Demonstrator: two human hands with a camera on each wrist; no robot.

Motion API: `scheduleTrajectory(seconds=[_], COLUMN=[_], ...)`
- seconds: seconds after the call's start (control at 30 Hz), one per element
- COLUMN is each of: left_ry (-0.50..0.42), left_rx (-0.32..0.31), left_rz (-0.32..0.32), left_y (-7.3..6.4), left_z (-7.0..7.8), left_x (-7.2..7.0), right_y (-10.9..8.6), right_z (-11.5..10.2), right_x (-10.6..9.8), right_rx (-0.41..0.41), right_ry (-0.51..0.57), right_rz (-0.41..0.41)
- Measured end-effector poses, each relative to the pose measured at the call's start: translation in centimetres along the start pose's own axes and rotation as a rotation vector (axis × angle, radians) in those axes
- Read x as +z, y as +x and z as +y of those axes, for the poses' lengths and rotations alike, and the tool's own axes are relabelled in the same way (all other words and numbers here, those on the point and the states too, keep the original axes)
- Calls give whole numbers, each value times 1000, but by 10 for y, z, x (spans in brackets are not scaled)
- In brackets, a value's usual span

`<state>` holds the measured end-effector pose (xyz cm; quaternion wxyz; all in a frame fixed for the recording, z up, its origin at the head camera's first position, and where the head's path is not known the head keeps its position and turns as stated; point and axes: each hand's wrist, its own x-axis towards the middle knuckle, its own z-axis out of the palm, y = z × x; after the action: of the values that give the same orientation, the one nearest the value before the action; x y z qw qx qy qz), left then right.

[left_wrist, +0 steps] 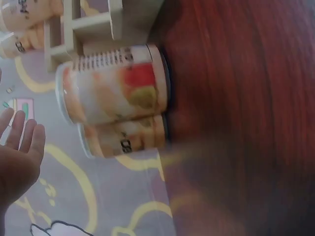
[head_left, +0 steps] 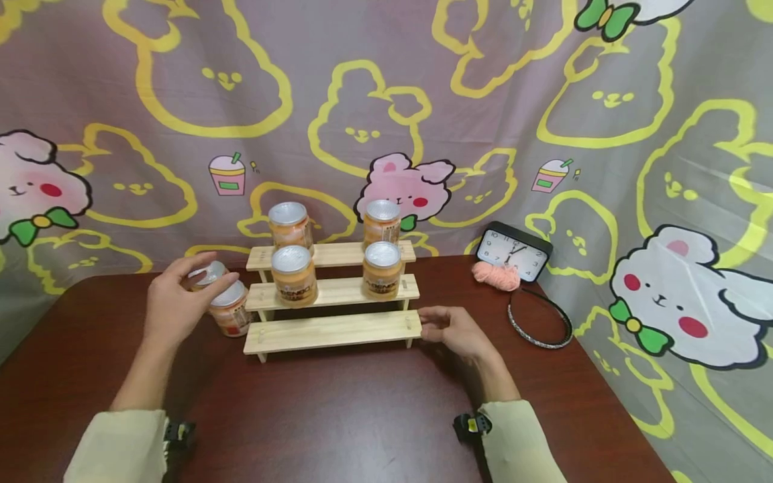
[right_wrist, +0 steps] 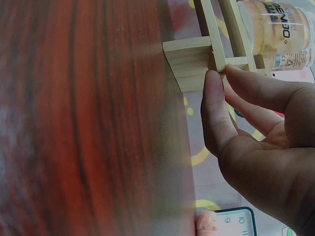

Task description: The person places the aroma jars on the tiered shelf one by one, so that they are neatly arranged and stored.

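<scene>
A three-step wooden display stand (head_left: pixel 332 333) is on the table, its right end pinched between the thumb and fingers of my right hand (head_left: pixel 454 331). The right wrist view shows those fingertips at the end of the stand's lowest board (right_wrist: pixel 215 49). My left hand (head_left: pixel 178 295), fingers apart and gently bent, is over two cans with silver lids left of the stand. The nearer can (head_left: pixel 231 312) stands beside the stand's left end; the farther can (left_wrist: pixel 130 137) is partly hidden behind my hand in the head view. In the left wrist view, my fingers are apart from both cans.
Two matching cans stand on the middle step, left can (head_left: pixel 294 276) and right can (head_left: pixel 382 272). The top step holds a left can (head_left: pixel 290 226) and a right can (head_left: pixel 382 223). Back right are a clock (head_left: pixel 513 251), pink yarn (head_left: pixel 496 276) and a headband (head_left: pixel 540 345). Patterned cloth hangs behind.
</scene>
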<state>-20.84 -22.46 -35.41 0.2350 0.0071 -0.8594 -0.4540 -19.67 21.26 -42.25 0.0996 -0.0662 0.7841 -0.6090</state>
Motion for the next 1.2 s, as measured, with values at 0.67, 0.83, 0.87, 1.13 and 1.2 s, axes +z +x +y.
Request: scheduleTrajectory(seconds=[0.67, 0.83, 0.87, 1.13, 1.2], left_ry=[21, 54, 58, 91, 99], left_rx=[-56, -88, -96, -154, -163], left_rz=[-113, -171, -181, -207, -212], left_y=[25, 28, 29, 32, 33], left_z=[-54, -55, -56, -62, -64], left_x=[-13, -13, -13, -7, -6], right_y=[-1, -1, -1, -1, 0], right_z=[1, 2, 2, 0, 1], right_x=[0, 0, 0, 1, 1], right_rx=[30, 27, 26, 25, 27], right_ry=[4, 2, 3, 3, 2], right_rz=[11, 5, 5, 10, 13])
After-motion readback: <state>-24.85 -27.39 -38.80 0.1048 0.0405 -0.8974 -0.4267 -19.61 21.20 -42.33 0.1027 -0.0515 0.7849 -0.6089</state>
